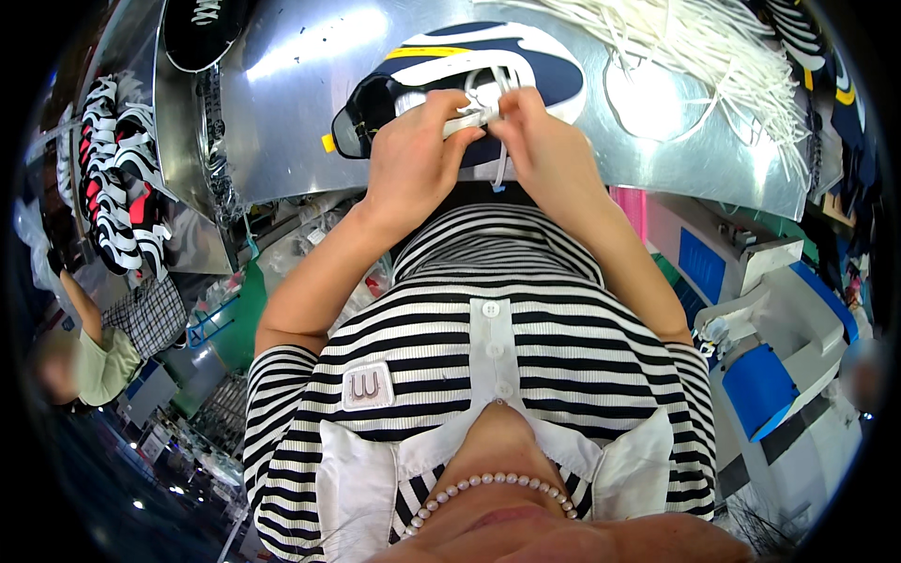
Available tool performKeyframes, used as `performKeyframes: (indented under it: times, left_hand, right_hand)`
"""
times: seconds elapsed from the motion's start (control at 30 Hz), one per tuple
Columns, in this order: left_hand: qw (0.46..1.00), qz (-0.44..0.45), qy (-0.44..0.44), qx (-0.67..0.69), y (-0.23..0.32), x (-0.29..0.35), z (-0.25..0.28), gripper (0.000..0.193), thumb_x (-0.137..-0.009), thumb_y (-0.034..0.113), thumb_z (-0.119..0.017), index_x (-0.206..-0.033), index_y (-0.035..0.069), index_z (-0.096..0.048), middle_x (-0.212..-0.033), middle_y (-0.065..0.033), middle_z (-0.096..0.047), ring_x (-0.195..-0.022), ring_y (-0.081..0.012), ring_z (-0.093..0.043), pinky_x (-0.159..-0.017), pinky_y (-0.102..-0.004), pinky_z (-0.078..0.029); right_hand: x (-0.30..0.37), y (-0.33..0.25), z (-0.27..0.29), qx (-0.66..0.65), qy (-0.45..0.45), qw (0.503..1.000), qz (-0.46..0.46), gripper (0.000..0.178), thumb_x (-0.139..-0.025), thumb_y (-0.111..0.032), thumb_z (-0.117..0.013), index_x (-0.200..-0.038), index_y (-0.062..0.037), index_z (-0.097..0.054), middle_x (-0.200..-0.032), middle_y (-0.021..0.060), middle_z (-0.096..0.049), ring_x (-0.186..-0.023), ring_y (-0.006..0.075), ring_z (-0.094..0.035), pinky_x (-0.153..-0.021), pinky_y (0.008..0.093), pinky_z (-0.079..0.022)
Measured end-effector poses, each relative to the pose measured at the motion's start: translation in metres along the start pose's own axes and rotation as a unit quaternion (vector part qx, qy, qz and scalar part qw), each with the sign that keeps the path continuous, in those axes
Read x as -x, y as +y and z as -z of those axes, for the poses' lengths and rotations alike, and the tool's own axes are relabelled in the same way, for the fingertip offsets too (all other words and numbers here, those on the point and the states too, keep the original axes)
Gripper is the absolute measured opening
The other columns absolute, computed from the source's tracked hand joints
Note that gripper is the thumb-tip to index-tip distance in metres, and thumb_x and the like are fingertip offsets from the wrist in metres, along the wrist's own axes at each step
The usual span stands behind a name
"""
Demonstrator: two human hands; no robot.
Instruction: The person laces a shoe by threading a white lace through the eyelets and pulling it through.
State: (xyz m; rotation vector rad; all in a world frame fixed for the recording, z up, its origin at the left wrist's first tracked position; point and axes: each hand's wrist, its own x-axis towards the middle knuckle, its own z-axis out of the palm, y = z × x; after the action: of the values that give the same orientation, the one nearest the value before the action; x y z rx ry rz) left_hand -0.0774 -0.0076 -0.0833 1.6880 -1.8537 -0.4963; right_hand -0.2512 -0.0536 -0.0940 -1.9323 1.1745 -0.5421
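A navy, white and yellow sneaker (558, 77) lies on its side on the metal table in front of me, its toe to the right and its dark heel opening to the left. My left hand (413, 155) is closed at the shoe's near side, thumb and forefinger pinching a white shoelace (463, 123). Opposite it, my right hand (544, 145) pinches the same lace close to the eyelets. Loops of lace stand up between the hands, and one end hangs over the table's near edge. My fingers partly cover the eyelets.
A heap of loose white laces (694, 61) spreads over the right of the metal table (282, 122). A black shoe (202, 33) is at the far left. Stacked black, white and red shoe parts (117, 178) are left; a grey-and-blue machine (774, 328) stands right. Another person (108, 361) is at lower left.
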Motion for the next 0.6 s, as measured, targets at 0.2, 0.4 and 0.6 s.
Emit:
performKeyframes:
  times: [0.2, 0.4, 0.6]
  left_hand:
    - [0.987, -0.147, 0.048, -0.047, -0.017, 0.003, 0.000, 0.020, -0.079, 0.008, -0.076, -0.091, 0.005, -0.060, -0.080, -0.0095, -0.063, -0.067, -0.0306, -0.061, -0.060, -0.0375, -0.047]
    - [0.976, -0.206, 0.037, -0.057, -0.017, 0.015, 0.009, 0.025, -0.073, 0.002, -0.077, -0.088, 0.006, -0.058, -0.079, -0.0081, -0.064, -0.068, -0.0282, -0.062, -0.059, -0.0349, -0.046]
    - [0.980, -0.197, 0.015, -0.008, -0.021, 0.014, 0.011, 0.022, -0.076, 0.004, -0.077, -0.088, 0.004, -0.059, -0.079, -0.0115, -0.064, -0.069, -0.0292, -0.063, -0.061, -0.0374, -0.049]
  right_hand:
    - [0.001, -0.010, 0.047, -0.037, 0.036, 0.997, 0.056, 0.012, -0.087, -0.015, -0.068, -0.097, -0.0084, -0.065, -0.078, 0.0097, -0.068, -0.068, 0.0264, -0.066, -0.060, 0.0336, -0.051]
    - [-0.046, -0.018, 0.020, 0.108, -0.178, 0.973, 0.096, 0.021, -0.087, -0.013, -0.066, -0.106, -0.0055, -0.066, -0.086, 0.0154, -0.070, -0.079, 0.0307, -0.068, -0.070, 0.0363, -0.052]
    - [-0.049, -0.011, 0.017, -0.199, -0.051, 0.974, 0.093, 0.017, -0.086, -0.016, -0.070, -0.100, -0.0062, -0.070, -0.084, 0.0084, -0.073, -0.077, 0.0227, -0.071, -0.072, 0.0332, -0.055]
